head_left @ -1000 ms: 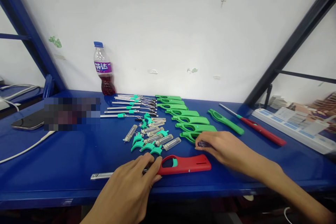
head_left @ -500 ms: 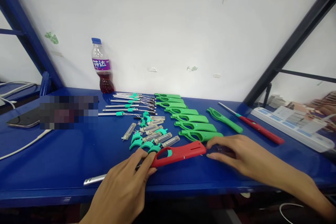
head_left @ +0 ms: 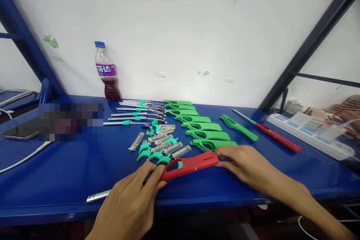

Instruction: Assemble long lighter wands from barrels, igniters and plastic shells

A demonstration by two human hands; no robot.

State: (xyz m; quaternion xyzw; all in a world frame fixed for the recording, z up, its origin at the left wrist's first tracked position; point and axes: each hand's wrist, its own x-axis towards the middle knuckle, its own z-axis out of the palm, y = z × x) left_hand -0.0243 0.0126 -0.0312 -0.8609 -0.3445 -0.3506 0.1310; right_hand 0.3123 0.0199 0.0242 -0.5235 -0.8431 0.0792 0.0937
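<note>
Two hands now meet at the red lighter [head_left: 191, 166], aslant near the front of the bench [head_left: 70, 172]. Your left hand [head_left: 131, 197] grips it at the neck. Your right hand [head_left: 242, 159], fingers spread half a second ago, has drawn together at the butt end—holding a small dark piece [head_left: 225, 158], mostly hidden—so the work seems to centre there. Beyond lie clear tanks [head_left: 181, 152] and green handle shells [head_left: 216, 135], apparently undisturbed since then.
</note>
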